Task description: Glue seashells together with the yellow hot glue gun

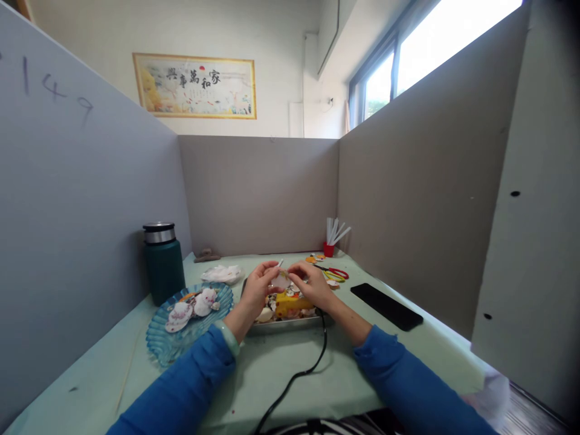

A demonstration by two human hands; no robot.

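Above a metal tray, both my hands meet at a pale, translucent shell-like piece. My left hand grips it between thumb and fingers; a thin white bit shows at the fingertips. Pinched fingers of my right hand touch the piece's right edge, and whether they hold something small is hidden. Below them in the tray lies a yellow glue gun, with a black cord running toward me. Shells and other small pieces surround the glue gun.
On the left, a blue scalloped plate bears shell figures, beside a green bottle. A white dish stands behind. To the right are scissors, a black phone and a red cup of white sticks. Grey partitions enclose the table.
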